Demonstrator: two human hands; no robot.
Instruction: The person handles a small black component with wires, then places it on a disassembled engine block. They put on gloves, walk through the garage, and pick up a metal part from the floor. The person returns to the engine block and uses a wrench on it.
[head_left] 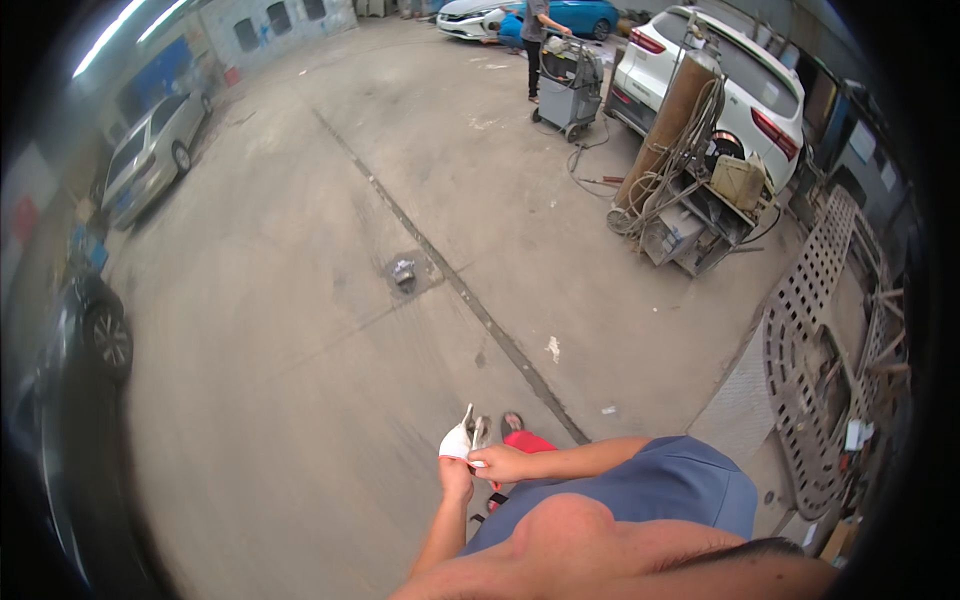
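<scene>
At lower centre, a white glove (455, 441) covers much of my left hand (458, 462), with a narrow glove finger sticking up. My right hand (497, 463) grips the glove beside my left wrist. How my left fingers lie inside the fabric is unclear. Below my hands show my sandalled feet (512, 425) and red legwear (528, 441).
A small metal object (404, 272) lies on the concrete floor ahead. To the right stand a gas cylinder with welding gear (665, 145), perforated metal panels (805, 300) and a white car (750, 70). A dark car (70, 370) is left; a co-worker (533, 40) holds a wheeled machine (568, 95).
</scene>
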